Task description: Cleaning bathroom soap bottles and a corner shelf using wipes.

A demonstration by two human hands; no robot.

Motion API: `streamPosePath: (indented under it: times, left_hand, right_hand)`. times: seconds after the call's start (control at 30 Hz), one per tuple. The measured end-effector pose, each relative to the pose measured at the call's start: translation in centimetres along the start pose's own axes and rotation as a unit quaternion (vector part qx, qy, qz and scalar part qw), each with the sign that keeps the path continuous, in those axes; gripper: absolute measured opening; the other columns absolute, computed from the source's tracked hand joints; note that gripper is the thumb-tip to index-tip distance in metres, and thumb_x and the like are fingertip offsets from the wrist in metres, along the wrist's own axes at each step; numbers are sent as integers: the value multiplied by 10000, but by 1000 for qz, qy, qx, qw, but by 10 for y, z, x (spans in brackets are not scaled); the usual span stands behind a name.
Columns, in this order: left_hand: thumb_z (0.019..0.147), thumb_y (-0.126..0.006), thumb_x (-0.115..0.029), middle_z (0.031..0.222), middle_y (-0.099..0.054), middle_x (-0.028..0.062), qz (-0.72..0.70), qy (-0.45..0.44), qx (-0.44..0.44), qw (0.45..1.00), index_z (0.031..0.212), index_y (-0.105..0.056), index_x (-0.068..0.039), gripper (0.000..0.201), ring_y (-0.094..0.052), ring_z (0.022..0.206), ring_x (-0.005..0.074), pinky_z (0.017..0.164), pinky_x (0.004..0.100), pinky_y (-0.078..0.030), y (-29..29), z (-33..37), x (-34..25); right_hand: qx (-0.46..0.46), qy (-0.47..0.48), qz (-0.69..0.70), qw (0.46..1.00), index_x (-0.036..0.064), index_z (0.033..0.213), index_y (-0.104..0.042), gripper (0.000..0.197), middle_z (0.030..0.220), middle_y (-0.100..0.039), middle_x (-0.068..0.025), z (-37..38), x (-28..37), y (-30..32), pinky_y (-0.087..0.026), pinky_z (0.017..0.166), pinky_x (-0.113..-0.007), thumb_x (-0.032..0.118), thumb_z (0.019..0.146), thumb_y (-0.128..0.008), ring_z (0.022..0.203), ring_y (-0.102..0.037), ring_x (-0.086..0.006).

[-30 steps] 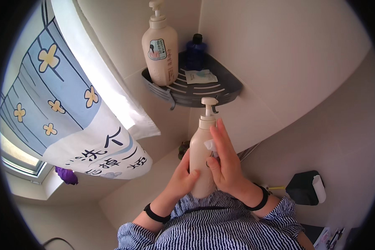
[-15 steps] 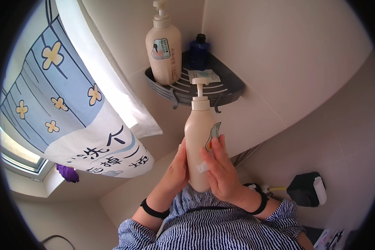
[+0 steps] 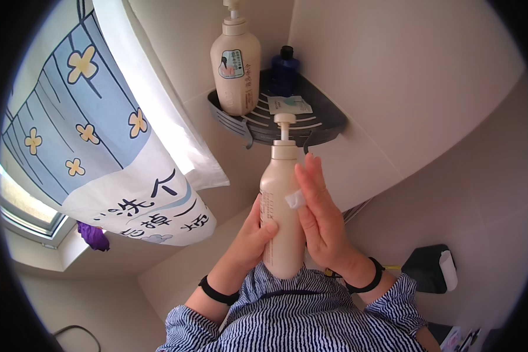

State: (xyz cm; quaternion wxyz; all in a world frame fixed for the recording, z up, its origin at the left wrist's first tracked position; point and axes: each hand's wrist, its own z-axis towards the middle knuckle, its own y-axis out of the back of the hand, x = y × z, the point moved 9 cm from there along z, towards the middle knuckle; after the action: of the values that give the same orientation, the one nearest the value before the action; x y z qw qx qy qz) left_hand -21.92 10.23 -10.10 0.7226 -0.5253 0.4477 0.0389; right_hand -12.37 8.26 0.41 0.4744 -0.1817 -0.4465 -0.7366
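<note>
A cream pump bottle [image 3: 281,182] stands roughly upright in front of my body, its pump head pointing up. My left hand [image 3: 251,240] is closed around its left side, the thumb lying across the front over a column of small print. On the bottle's right side, my right hand [image 3: 324,217] has its fingers stretched upward and together. Between those fingers and the bottle shows a small white piece, like a folded tissue [image 3: 295,199], pinched by the right hand. Part of the tissue is hidden by the fingers.
A grey corner shelf [image 3: 325,126] with hooks holds a second cream pump bottle [image 3: 236,73], a dark blue bottle [image 3: 284,76] and a flat sachet [image 3: 290,105]. On the left hangs a flowered curtain [image 3: 88,158] beside a window [image 3: 32,205]. A black-and-white box [image 3: 425,270] is on the right.
The bottle has been turned, so its coloured label no longer shows and printed text faces left. My right hand and the tissue have moved up along the bottle.
</note>
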Motion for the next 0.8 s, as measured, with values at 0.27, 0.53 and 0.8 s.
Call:
streamPosePath:
  times: [0.27,0.53,0.8]
  left_hand:
    - [1057,-417,-453,1526,-394,133,87,-21,-83,993,1560,-212,-56,672,-423,1390,237,1130,379,-381,6,1,0]
    - [1061,-361,-482,1418,-488,110,167,-68,-115,977,1508,-302,-72,609,-517,1270,223,1053,373,-449,21,1,-20]
    - [1081,-389,-349,1528,-393,119,136,-40,-30,989,1558,-210,-77,577,-434,1379,222,1105,373,-409,4,-2,9]
  right_hand:
    - [40,54,-112,991,48,1487,-445,525,1580,-341,-177,-18,22,-28,-269,1179,-516,104,974,-543,1482,-229,-442]
    - [89,147,-198,965,24,1425,-522,532,1550,-397,-162,-79,35,-56,-274,1177,-528,73,911,-647,1486,-252,-403]
    - [-10,14,-28,999,72,1546,-336,603,1634,-147,-242,-10,6,0,-237,1196,-481,0,973,-510,1510,-143,-428]
